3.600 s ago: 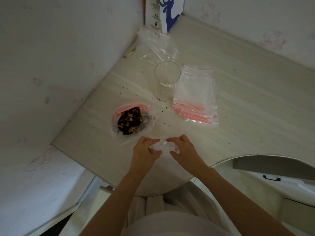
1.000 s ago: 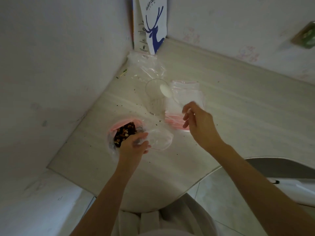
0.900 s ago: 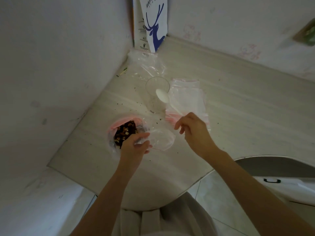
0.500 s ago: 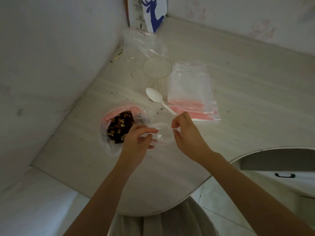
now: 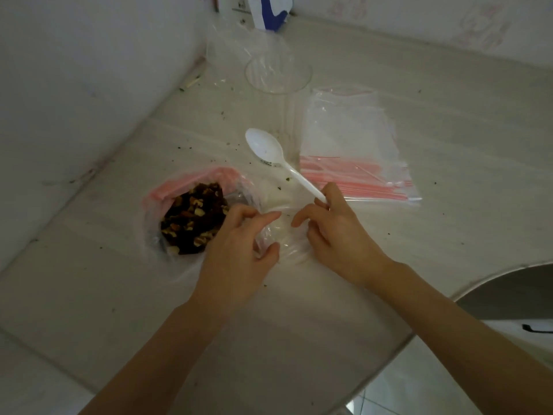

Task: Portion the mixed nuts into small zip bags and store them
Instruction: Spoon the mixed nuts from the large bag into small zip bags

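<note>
Carton (image 5: 270, 13) top off-frame; spoon (image 5: 266, 149) handle-end behind fingers (image 5: 333, 196)

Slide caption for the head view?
Left hand pinches a small zip bag beside the open nut bag; right hand, gripping a white spoon, touches it too.

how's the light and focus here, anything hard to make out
head view: dim, flat light, no hard shadows, little glare; slightly soft throughout; the clear bag in the left hand almost vanishes against the counter; nuts and spoon read clearly.
</note>
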